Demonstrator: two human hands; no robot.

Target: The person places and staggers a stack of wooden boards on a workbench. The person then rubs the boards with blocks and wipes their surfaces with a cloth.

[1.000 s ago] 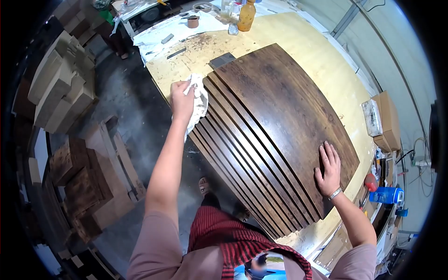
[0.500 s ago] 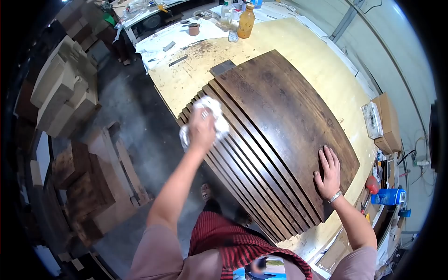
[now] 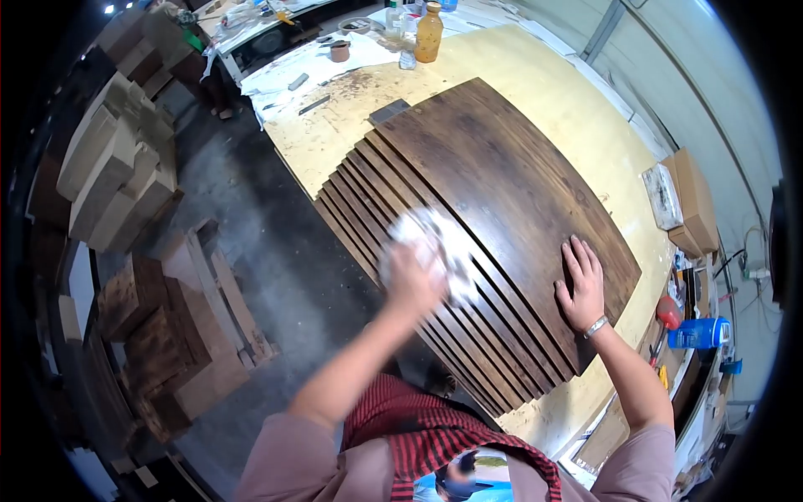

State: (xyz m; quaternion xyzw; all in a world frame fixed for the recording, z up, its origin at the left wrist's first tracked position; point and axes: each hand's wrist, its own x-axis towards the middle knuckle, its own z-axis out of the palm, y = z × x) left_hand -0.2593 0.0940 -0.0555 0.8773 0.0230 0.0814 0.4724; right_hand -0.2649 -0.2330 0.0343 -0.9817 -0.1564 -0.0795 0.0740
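A fanned stack of dark brown wooden panels (image 3: 510, 180) lies on the worktable, each lower panel showing as a strip along the left side. My left hand (image 3: 416, 280) is closed on a white cloth (image 3: 447, 243), bunched up and pressed on the stepped strips near the middle; motion blurs both a little. On the top panel's near right part, my right hand (image 3: 583, 289) rests flat with its fingers spread. A grey block (image 3: 388, 111) sits at the far left corner of the stack.
An amber bottle (image 3: 428, 33) and a brown cup (image 3: 339, 52) stand at the table's far end. To the right are a cardboard box (image 3: 693, 201) and a blue container (image 3: 699, 333). Wooden pieces (image 3: 159, 335) are piled on the left floor. Another person (image 3: 180, 50) stands far left.
My left hand has moved the cloth right and toward me along the strips, from their far left end to the middle. My right hand stays on the top panel.
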